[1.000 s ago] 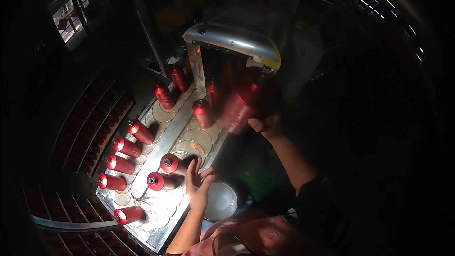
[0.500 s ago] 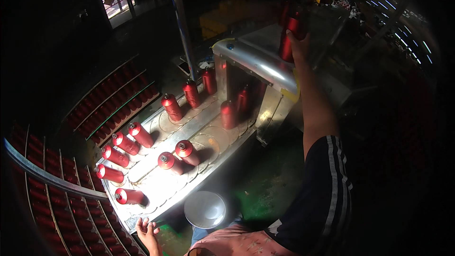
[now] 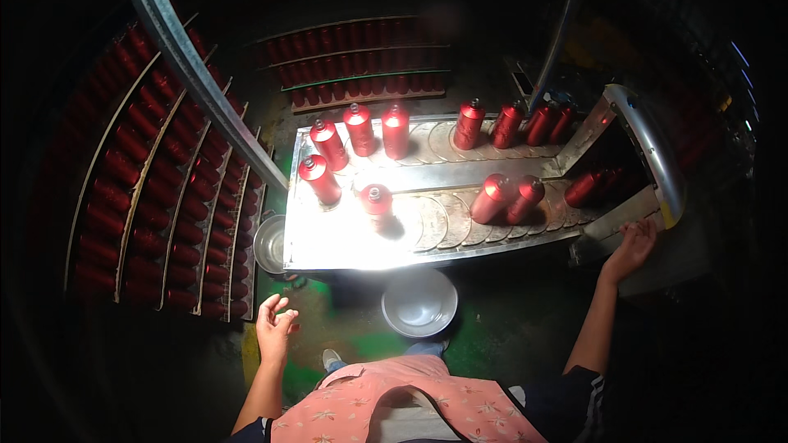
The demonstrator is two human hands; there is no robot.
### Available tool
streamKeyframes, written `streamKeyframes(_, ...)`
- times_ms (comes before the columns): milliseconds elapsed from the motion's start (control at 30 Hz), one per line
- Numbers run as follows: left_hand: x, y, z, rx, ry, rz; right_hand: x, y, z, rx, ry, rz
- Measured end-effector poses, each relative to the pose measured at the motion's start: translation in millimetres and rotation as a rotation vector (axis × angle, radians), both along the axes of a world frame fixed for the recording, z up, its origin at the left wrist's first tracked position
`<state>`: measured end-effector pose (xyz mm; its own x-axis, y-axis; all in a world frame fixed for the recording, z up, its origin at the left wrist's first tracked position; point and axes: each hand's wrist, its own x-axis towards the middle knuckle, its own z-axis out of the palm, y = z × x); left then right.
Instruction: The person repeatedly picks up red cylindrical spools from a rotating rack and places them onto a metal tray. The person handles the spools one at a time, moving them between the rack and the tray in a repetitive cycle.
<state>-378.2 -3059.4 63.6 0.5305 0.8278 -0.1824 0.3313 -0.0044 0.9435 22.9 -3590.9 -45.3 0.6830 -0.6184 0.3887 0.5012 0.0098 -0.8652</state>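
While right hand [image 3: 630, 248] rests open, empty, at conveyor [image 3: 427, 246] edge, upright red bottles [image 3: 509, 198] sit up-left; left hand [image 3: 275, 328] open, farther.

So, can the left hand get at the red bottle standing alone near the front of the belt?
Probably yes: the left hand is empty and open below the table's front edge, and nothing stands between it and that red bottle.

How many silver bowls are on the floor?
2: a bowl below the table's front edge, and a smaller bowl at its left corner, near the left hand. Others may hide in the dark.
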Motion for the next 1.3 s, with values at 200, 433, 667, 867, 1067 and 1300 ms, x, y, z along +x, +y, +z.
streamKeyframes(200, -96, 94, 49, 0.101, -0.171, 0.075, -178, 283, -44, 0.172, 0.280, 0.445)
streamKeyframes(433, -157, 204, 94, 0.100, -0.383, 0.169, -231, 493, 59, 0.006, 0.280, 0.947)
streamKeyframes(667, -133, 335, 82, 0.040, -0.479, 0.185, -218, 612, 64, -0.173, 0.375, 1.040)
streamKeyframes(867, -56, 487, 100, 0.133, -0.440, 0.063, -158, 718, 82, -0.046, 0.333, 1.099)
streamKeyframes(1067, -4, 610, 73, 0.042, -0.274, 0.162, -126, 789, 115, -0.004, 0.360, 1.139)
streamKeyframes(1300, 117, 683, 27, -0.067, -0.343, 0.063, -104, 798, 107, -0.073, 0.375, 1.137)
